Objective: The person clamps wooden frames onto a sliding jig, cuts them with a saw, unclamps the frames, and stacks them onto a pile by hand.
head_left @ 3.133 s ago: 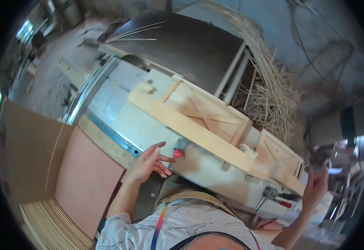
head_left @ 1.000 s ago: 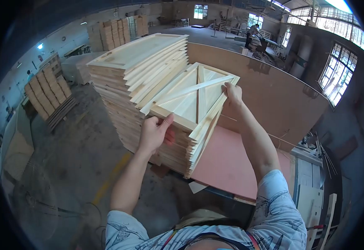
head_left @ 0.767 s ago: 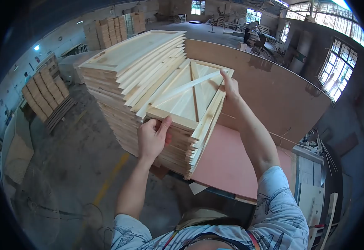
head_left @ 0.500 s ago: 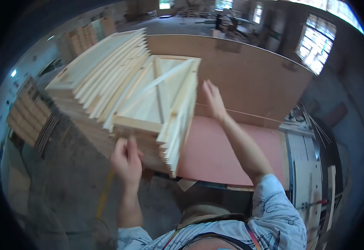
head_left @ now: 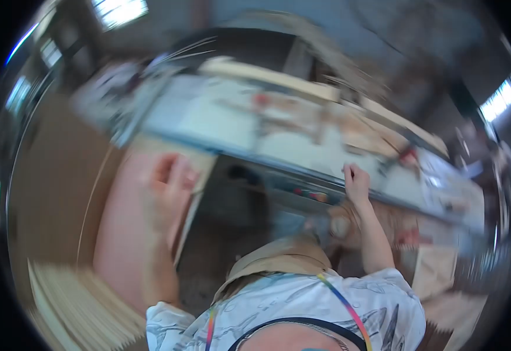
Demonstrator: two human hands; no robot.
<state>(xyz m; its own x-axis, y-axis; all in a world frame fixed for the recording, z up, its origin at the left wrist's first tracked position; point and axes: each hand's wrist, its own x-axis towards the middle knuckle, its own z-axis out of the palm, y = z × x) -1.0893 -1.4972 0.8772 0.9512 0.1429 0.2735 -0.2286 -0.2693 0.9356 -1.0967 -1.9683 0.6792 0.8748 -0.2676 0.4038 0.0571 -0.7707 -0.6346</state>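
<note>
My left hand (head_left: pixel 170 175) is smeared by motion over the pink panel (head_left: pixel 124 202). Its fingers are loosely bent with a gap by the thumb, and nothing shows in them. By the near edge of the long pale workbench (head_left: pixel 220 126), my right hand (head_left: pixel 357 184) is curled closed with no object visible in it. Whether it touches the bench edge I cannot tell. A stack of pale wooden frames (head_left: pixel 80 301) sits at the lower left, away from both hands.
A brown upright board (head_left: pixel 53 169) stands on the left. Long timber strips (head_left: pixel 267 78) lie along the bench's far side, with blurred tools and papers on top. More wooden pieces (head_left: pixel 435 269) appear at lower right. Dark floor lies between panel and bench.
My view has swung right from the frame stack to the workbench. The stack now sits at lower left. My right hand, flat and stretched out before, is now curled.
</note>
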